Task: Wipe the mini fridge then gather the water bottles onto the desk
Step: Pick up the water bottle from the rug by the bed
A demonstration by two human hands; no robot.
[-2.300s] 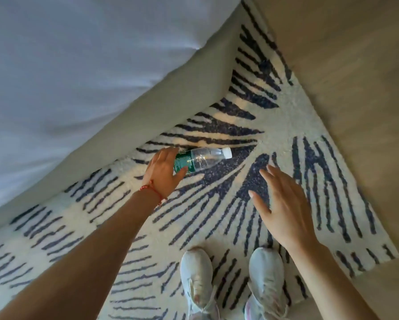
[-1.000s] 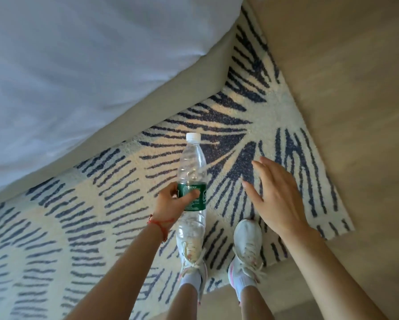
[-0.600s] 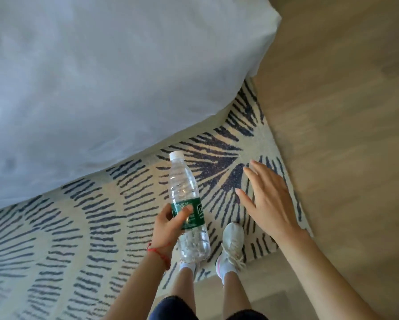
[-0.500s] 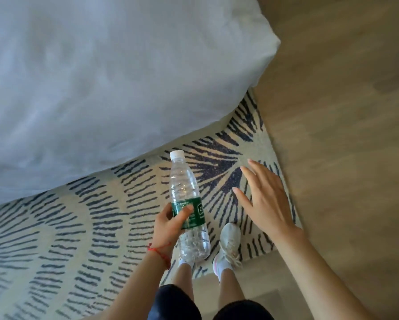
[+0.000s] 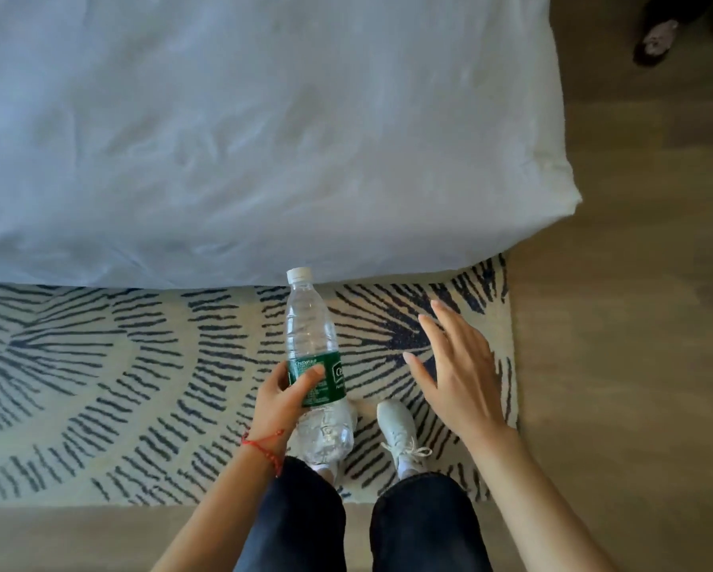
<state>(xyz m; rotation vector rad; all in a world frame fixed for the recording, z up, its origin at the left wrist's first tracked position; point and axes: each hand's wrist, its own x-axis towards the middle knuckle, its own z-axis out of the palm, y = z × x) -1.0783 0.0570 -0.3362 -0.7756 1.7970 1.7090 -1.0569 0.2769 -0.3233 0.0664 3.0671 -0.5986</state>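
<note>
A clear plastic water bottle (image 5: 311, 328) with a white cap and a green label is held up in front of me, cap pointing away. My left hand (image 5: 278, 400), with a red string on the wrist, grips it around the label. My right hand (image 5: 456, 375) hovers to the right of the bottle, apart from it, fingers spread and empty. No mini fridge or desk is in view.
A bed with a white duvet (image 5: 243, 130) fills the upper view. Below it lies a cream rug with dark stripes (image 5: 99, 386), where my white shoes (image 5: 400, 431) stand. Wooden floor (image 5: 627, 365) runs along the right. Another person's foot (image 5: 656, 41) shows at top right.
My left hand picked the bottle up off the rug and turned it cap-forward. I have stood up, so the view rose and more of the bed shows. My right hand stayed spread.
</note>
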